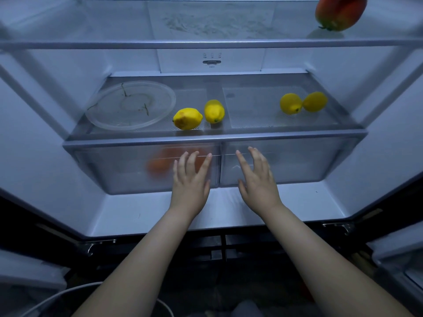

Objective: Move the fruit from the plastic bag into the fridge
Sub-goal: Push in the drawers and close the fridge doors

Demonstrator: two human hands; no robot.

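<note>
yellow is what pops first: four lemons on the lower glass shelf (251, 136) of the open fridge (34, 145). the front lemon (187, 118) lies sideways near the shelf's front edge, with a brownish patch on its left end. the back lemon (214, 111) sits just beside it to the right, pointing toward the camera. over on the right half, the third lemon (291, 103) and fourth lemon (315, 101) are touching or close to it, well apart from the first two. left of the lemons there's a clear round plate (114, 126) with a few thin green stem bits on it, its rim just beside the front lemon.

up on the top shelf (206, 45), far right corner, a red and green mango (340, 12), partly cut off by the frame.

under the lemon shelf are two frosted drawers side by side, both pushed in. the left drawer (114, 170) has something orange (160, 163) inside, too blurry through the plastic to say what fruit. can't make out anything in the right drawer (309, 161).

both arms are bare and reach in from the bottom. the left hand (191, 179) is flat with fingers spread and straight, holding nothing, in front of the right end of the left drawer. the right hand (257, 179) is the same, fingers splayed and nothing in it, in front of the left end of the right drawer. can't tell if either hand actually touches the drawer fronts.

small control panel (211, 62) on the back wall. curved white rim (57, 296) in the bottom left corner, on the dark floor.
</note>
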